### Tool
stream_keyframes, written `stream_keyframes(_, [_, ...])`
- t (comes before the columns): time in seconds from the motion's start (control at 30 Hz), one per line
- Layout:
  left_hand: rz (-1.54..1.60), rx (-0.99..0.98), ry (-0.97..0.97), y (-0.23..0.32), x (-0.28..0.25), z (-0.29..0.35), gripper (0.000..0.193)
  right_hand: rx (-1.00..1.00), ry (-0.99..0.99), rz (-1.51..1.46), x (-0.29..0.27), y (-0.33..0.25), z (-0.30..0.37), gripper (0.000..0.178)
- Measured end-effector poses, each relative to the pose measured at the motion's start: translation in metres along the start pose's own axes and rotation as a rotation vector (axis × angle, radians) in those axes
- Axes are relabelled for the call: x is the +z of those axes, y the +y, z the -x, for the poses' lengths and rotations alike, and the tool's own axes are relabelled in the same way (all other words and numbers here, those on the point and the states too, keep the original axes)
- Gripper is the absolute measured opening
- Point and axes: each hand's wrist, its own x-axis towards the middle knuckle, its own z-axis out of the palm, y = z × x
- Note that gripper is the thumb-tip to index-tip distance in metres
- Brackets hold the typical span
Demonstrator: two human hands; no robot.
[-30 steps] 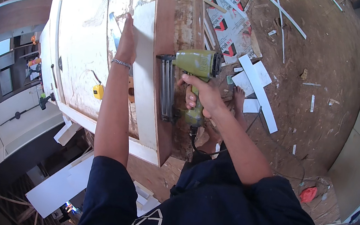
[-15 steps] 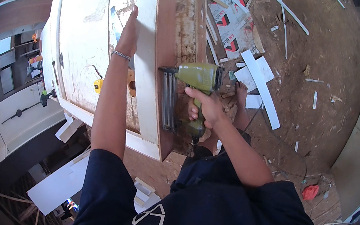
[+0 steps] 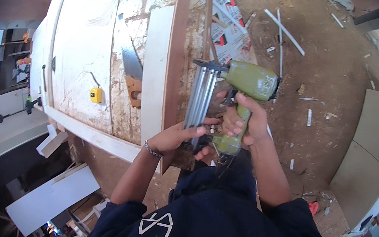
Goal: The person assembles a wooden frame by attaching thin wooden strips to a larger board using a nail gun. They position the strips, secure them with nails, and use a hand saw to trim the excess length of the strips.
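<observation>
In my right hand (image 3: 252,123) is a green nail gun (image 3: 253,80), its fingers wrapped round the handle. The gun's nose points left, over the edge of the wooden piece. My left hand (image 3: 178,138), with a bracelet at the wrist, closes on the lower end of the gun's silver magazine (image 3: 201,96). Left of the gun, a long board with a brown edge (image 3: 175,68) and a pale face strip (image 3: 157,56) lies along the worktable (image 3: 83,50). A handsaw (image 3: 131,64) with a wooden handle rests on the tabletop beside the strip.
A yellow tape measure (image 3: 96,95) lies left of the saw. White offcut strips (image 3: 285,32) and wood scraps litter the brown floor at right. Large panels (image 3: 364,153) stand at far right. A white board (image 3: 53,200) and cabinet parts sit at lower left.
My left hand has come back from the pale strip to the magazine's lower end. The nail gun has moved right, away from the board's edge, still in my right hand.
</observation>
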Motion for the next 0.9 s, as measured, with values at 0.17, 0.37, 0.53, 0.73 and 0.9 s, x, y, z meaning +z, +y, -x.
stream_keyframes(0.17, [0.009,0.152,0.023,-0.031,0.006,0.004,0.068,-0.03,-0.033,0.031,0.009,0.0,0.009,0.046])
stream_keyframes(0.37, [0.001,0.376,0.327,-0.051,0.012,0.018,0.06,0.008,-0.077,-0.083,0.002,0.012,0.001,0.045])
stream_keyframes(0.53, [0.136,1.069,0.641,-0.05,0.019,-0.002,0.052,0.056,-0.038,-0.049,0.012,0.033,0.0,0.044])
stream_keyframes(0.73, [-0.426,0.959,0.906,-0.076,-0.012,-0.005,0.049,0.008,-0.029,0.014,-0.01,0.042,-0.01,0.042])
stream_keyframes(0.9, [-0.592,0.875,1.331,-0.063,-0.074,0.051,0.049,-0.038,0.104,0.148,-0.036,0.075,-0.029,0.037])
